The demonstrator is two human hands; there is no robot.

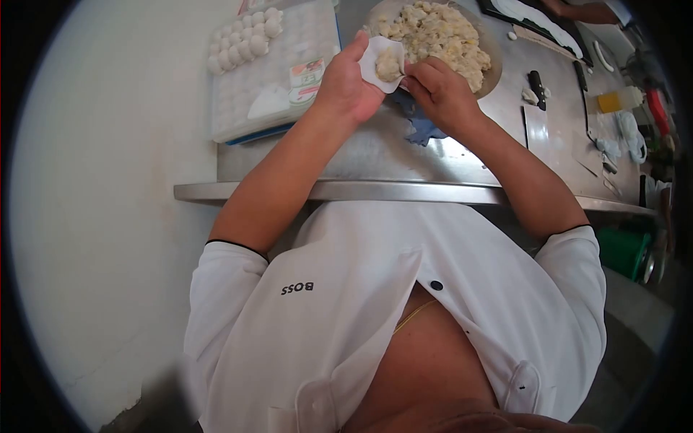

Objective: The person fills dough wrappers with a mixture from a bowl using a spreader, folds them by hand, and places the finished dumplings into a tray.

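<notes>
My left hand (pixel 348 81) cradles a round white dough wrapper (pixel 369 63), its thumb over the rim. A lump of pale, chunky filling (pixel 388 66) sits on the wrapper. With thumb and fingers closed, my right hand (pixel 440 90) pinches the wrapper's right edge. Just beyond both hands stands a wide metal bowl (pixel 495 71) heaped with the same filling. A crumpled blue cloth (pixel 424 128) lies below the bowl, partly behind my right hand.
Rows of white dumplings (pixel 249 45) sit on a stacked plastic tray (pixel 227 108) at left, beside the wall. Rightward on the steel table (pixel 346 162) lie a black-handled scraper (pixel 535 119), other tools and a bottle of yellow liquid (pixel 617 99). Another person's arm (pixel 592 11) reaches in at top right.
</notes>
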